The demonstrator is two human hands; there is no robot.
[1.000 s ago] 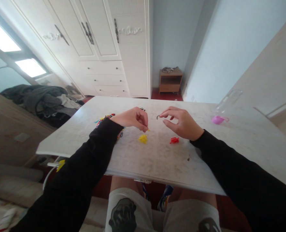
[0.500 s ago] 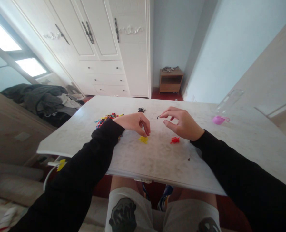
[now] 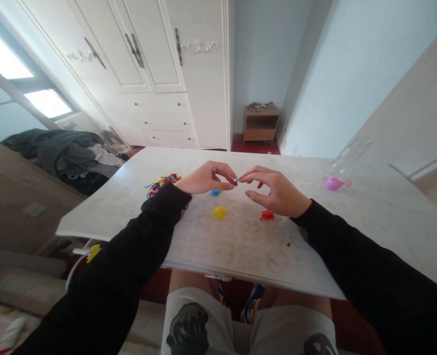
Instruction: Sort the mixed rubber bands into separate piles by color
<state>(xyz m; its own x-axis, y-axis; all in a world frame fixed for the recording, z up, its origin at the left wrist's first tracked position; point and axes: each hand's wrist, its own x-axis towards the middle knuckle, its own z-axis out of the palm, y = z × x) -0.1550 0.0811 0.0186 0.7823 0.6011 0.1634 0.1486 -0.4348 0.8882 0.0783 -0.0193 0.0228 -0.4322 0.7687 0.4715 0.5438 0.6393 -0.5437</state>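
Reckoned from the black band, bright windows lie at ten o'clock and a heap of dark clothes between nine and ten, left of the white table, whose top is smudged grey-brown. At nine, on the table, a mixed pile of coloured bands is partly hidden by the black left sleeve. The white wardrobe fills ten to twelve beyond the far edge. From nine comes the left hand, thumb and forefinger nearly meeting at the band; I cannot tell whether they grip it. A blue pile lies toward eight, a yellow pile at seven. The band spans both hands' fingertips. At one, a wooden nightstand stands on red floor by pale blue walls. A red pile sits between four and five, near the right hand, its thumb apart from its fingers; how these hold the band is unclear. At three is a pink thing, with a clear bottle just beyond.
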